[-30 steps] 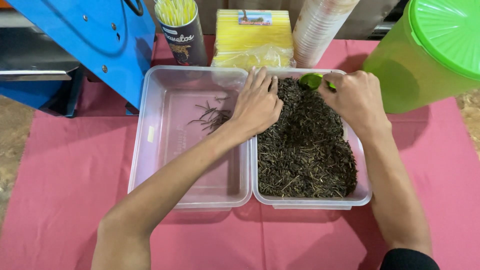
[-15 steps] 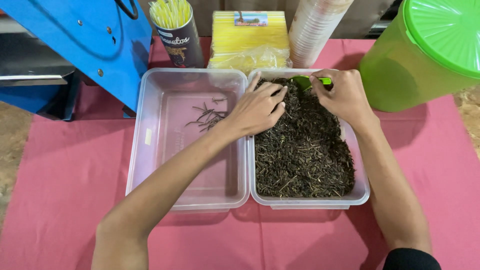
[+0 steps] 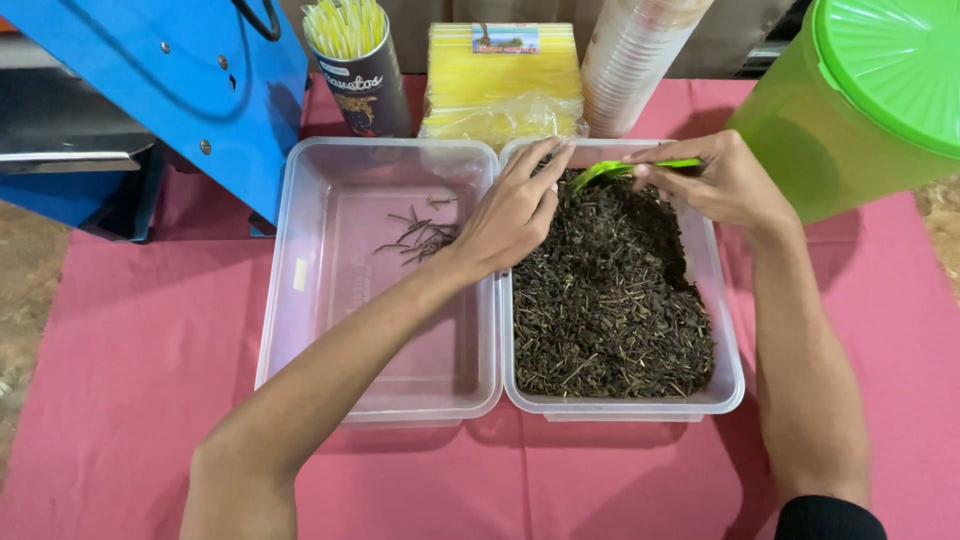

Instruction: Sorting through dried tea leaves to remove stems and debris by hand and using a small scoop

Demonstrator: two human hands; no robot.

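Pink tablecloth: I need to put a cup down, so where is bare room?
Free: the pink tablecloth in front of the two clear plastic tubs, between the forearms, and left of them. Crowded: the back row with the dark straw cup, yellow packet, stacked cups and green lidded bin.

Left hand (image 3: 515,210) spread (right hand (image 3: 720,180) pinching)

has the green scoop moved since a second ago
Yes. The green scoop, held by the right hand, now lies flatter, its handle pointing toward the green bucket, above the dried leaves.
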